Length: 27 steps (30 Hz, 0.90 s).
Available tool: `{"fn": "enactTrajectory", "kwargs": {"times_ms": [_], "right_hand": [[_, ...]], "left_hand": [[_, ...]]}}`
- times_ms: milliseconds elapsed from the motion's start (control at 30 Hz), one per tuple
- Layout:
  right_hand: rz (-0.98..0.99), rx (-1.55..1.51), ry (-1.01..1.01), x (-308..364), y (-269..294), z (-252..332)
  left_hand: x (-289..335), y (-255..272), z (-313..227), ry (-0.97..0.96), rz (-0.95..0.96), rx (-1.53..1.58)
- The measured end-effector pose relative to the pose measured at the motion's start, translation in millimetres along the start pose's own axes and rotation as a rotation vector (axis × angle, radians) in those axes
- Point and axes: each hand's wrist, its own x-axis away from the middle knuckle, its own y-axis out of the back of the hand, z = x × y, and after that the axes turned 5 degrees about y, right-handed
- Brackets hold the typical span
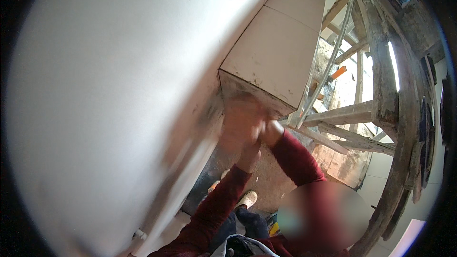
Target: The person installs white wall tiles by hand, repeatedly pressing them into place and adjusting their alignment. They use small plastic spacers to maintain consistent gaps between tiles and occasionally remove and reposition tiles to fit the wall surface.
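My left hand (249,154) and my right hand (271,132) are close together in front of the rough end of a white-tiled ledge (273,52). Both are smeared by motion, so their fingers cannot be made out. A reddish-brown blur (238,121) spreads from the hands over the grey end face (259,90). Whether it is the moving hands or something in them, I cannot tell. Dark smudges mark the ledge's front edge, and its top carries a few dirty spots.
A large white wall (119,81) runs along the left, against the ledge. On the right stands a rough wooden scaffold frame (385,81). An orange piece (338,73) lies beyond its bars. My light shoe (247,199) rests on the dirty brown floor (273,181).
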Motion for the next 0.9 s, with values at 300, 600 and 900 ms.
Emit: {"fn": "enactTrajectory", "kwargs": {"times_ms": [300, 600, 900], "right_hand": [[-0.121, 0.067, 0.480, -97.7, 45.6, 60.3], [-0.051, 0.250, 0.248, -79.1, 20.9, 35.0], [-0.299, 0.021, 0.110, -67.2, 47.1, 86.0]], "left_hand": [[-0.3, 8.5, -10.6, 0.187, 0.196, 0.369], [0.1, 13.9, -15.3, 0.312, 0.294, 0.522], [9.6, 18.4, -20.3, 0.562, 0.519, 0.943]]}}
